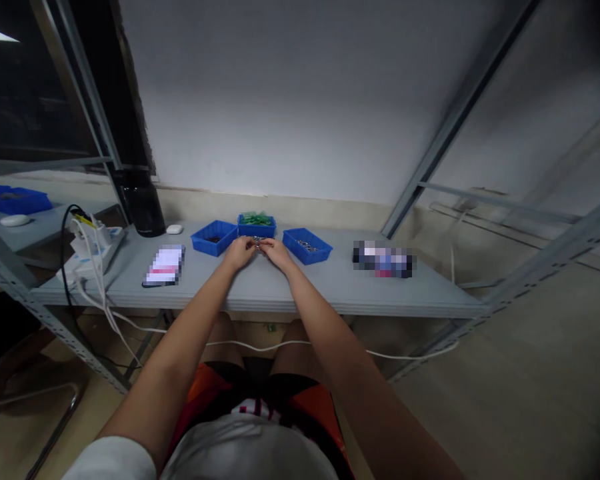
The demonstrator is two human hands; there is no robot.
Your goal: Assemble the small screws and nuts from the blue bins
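My left hand [241,253] and my right hand [276,253] meet over the middle of the grey table, fingertips pinched close together. Between them is something small and shiny, too small to name. Small metal pieces [257,239] lie just beyond my fingers, partly covered by them. Left of my hands stands a blue tray [205,245] with dark small parts in it. Behind them a second blue tray [257,229] holds green pieces [256,218]. On the right a third blue tray [314,256] contains silvery small parts [307,246].
A phone [165,265] lies at the left and another pixelated device [383,259] at the right. A black bottle [143,203], a white case [174,229] and a power strip [97,253] with cables occupy the left end. Metal shelf posts [460,100] frame the table; a wall stands behind.
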